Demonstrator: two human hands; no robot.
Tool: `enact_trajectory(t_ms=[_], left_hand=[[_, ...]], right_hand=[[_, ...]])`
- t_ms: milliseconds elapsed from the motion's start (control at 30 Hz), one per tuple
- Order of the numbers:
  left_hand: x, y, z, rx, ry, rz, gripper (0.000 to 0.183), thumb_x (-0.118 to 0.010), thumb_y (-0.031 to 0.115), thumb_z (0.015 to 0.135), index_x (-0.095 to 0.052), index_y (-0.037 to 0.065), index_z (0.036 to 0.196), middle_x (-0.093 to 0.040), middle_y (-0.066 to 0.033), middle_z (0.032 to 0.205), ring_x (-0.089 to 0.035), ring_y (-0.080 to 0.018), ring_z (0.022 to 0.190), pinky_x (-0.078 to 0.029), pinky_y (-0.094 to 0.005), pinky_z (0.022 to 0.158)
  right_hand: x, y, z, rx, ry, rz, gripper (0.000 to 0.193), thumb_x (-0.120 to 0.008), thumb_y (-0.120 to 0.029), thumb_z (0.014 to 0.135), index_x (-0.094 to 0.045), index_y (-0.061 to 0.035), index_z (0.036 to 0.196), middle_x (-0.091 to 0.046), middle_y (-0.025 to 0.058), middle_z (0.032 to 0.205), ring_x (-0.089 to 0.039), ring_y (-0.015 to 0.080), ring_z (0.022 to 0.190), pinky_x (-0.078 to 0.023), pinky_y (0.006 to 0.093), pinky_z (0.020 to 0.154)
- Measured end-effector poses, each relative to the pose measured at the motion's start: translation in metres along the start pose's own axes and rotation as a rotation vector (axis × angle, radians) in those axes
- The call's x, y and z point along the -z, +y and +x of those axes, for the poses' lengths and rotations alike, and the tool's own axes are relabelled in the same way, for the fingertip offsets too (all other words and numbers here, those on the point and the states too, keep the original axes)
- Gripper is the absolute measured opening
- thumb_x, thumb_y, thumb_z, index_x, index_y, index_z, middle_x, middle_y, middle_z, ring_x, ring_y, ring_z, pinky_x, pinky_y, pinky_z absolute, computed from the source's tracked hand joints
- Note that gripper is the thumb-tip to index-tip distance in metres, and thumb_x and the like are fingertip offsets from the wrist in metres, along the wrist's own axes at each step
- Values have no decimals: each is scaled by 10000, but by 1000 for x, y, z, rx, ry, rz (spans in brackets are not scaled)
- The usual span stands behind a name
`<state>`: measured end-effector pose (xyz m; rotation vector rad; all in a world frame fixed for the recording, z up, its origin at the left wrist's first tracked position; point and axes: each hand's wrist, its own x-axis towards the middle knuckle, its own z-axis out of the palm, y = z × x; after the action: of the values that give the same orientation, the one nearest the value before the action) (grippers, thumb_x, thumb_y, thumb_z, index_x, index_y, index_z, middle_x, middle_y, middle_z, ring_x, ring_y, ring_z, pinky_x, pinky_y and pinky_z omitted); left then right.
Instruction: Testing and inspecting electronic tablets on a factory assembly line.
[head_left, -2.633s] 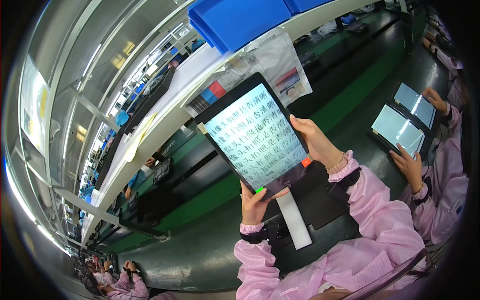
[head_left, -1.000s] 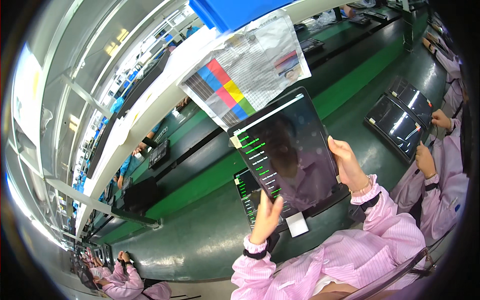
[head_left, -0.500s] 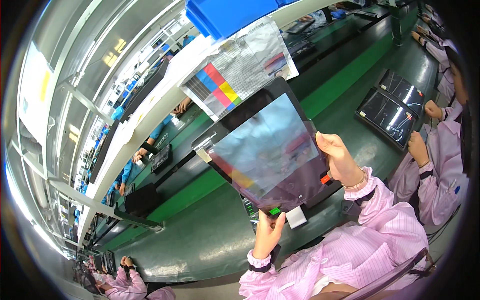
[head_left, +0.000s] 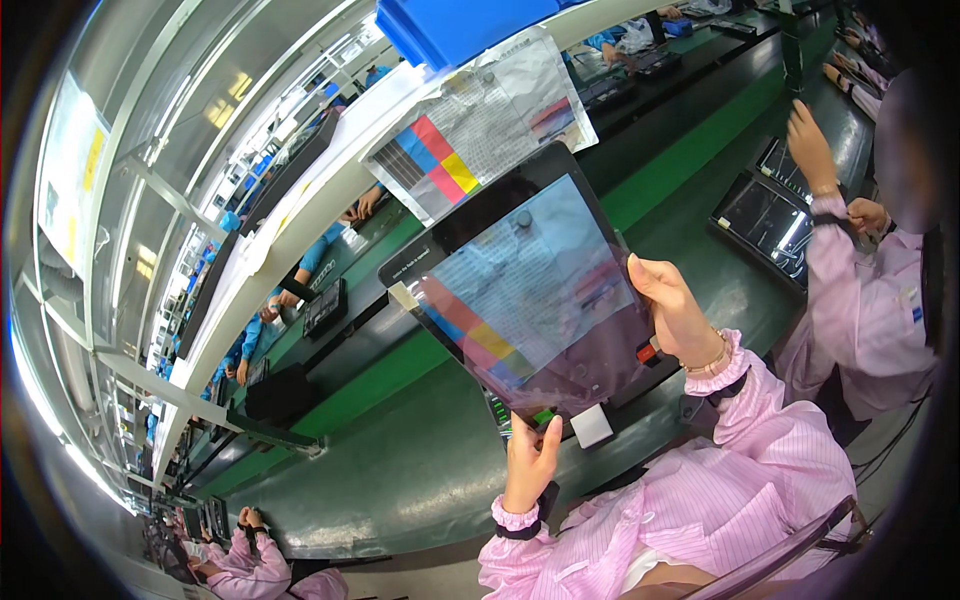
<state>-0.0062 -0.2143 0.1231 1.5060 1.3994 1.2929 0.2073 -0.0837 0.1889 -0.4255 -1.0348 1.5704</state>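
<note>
A glossy black tablet is held tilted above the bench between my two hands. My left hand grips its lower left corner, thumb on the front beside a green tag. On the right edge, my right hand grips with the thumb on the front and the fingers mostly hidden behind. A red tag sits by that hand. The dark glass mirrors a printed sheet with colour blocks that hangs just beyond it. A pale strip sticks out at the tablet's left edge.
A small white square piece lies on the green bench below the tablet. A blue bin stands on the shelf above. At right, a co-worker in pink raises a hand above black panels.
The tablet has tilted slightly in my hands, and the sheet's reflection now shows sharper and larger in the glass. The co-worker at right has lifted one hand and reached forward over the panels.
</note>
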Motion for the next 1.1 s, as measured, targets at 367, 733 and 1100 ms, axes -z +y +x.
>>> enact_trajectory(t_ms=[367, 733, 1100], left_hand=[[0, 6, 3, 68, 28, -4, 454, -561, 111, 927, -341, -9, 1307, -594, -49, 824, -459, -62, 588, -374, -202, 520], [-2, 6, 7, 82, 16, -109, 435, -548, 119, 936, -352, -10, 1302, -613, -87, 973, -560, -121, 781, -444, -231, 688], [-1, 7, 8, 73, 32, -35, 431, -537, 134, 943, -362, -6, 1312, -620, -94, 991, -571, -137, 837, -453, -248, 731]], right_hand=[[-5, -3, 3, 8, 77, -5, 371, -463, -337, 991, -621, -17, 889, -598, -32, 832, -497, 28, 752, -401, 198, 684], [0, 0, 3, -14, 78, 22, 367, -473, -342, 988, -566, -67, 765, -492, -78, 729, -395, 10, 684, -339, 195, 622], [3, 2, 5, -19, 47, 55, 362, -463, -341, 992, -604, -34, 861, -557, -50, 784, -455, 12, 725, -380, 191, 661]])
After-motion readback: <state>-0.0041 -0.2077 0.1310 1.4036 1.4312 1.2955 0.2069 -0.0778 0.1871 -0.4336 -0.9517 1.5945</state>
